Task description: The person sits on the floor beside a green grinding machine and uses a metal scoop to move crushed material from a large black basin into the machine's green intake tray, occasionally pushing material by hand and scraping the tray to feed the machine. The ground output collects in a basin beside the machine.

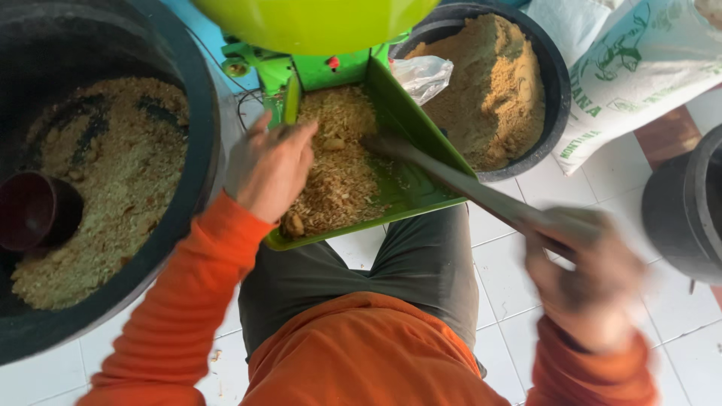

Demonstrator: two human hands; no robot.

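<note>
While the person sits over it, the green tray [421, 146] serves as the landmark for every line below.

Tray: a slanted green chute on the lap, fixed under a lime-green hopper [316, 22], with a bed of coarse tan crumbs [338, 162] down its left half.

Left hand [271, 169]: at the tray's left wall, fingers loosely curled and spread on the crumbs, gripping nothing that shows.

Right hand [587, 271]: below and right of the tray, blurred with motion, closed around the near end of a long dark stick [459, 180].

Stick: slants up across the tray's right wall; its tip lies in the crumbs near the tray's middle.

Left of the tray: a black tub [199, 113] of the same coarse crumbs, a dark red scoop [34, 210] lying in it.

Above and right of the tray: a second black tub [556, 83] heaped with finer meal, a crumpled clear plastic bag [421, 75] at its rim, a white printed sack [639, 68] beyond.

Far right of the tray: part of another dark container [684, 210] on the white tiled floor [511, 271].

Doing it well (a judgement, not a thing seen): stir with the stick's tip low and in short strokes so crumbs stay inside the walls; keep left fingers clear of the tip, and break up the larger lumps near the tray's lower edge.
</note>
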